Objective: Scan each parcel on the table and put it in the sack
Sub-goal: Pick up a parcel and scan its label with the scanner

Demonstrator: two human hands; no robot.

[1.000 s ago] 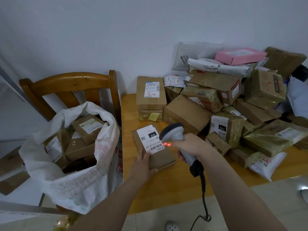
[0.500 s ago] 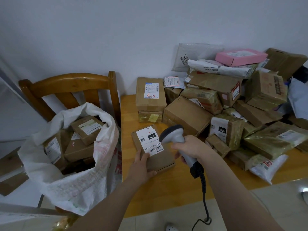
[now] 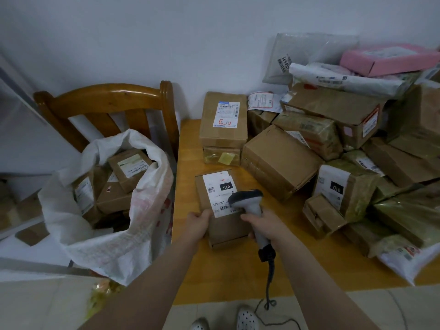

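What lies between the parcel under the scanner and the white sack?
Head view: only a bare strip of table separates the parcel from the sack.

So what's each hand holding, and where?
Left hand grips the brown cardboard parcel by its left edge; right hand, the grey scanner by its handle.

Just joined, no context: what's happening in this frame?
A person is scanning parcels at a wooden table. The left hand grips the near edge of a small cardboard parcel lying flat on the table. The right hand holds a corded scanner just over its barcode label. A white sack to the left already holds several boxes, and a pile of parcels sits on the right.
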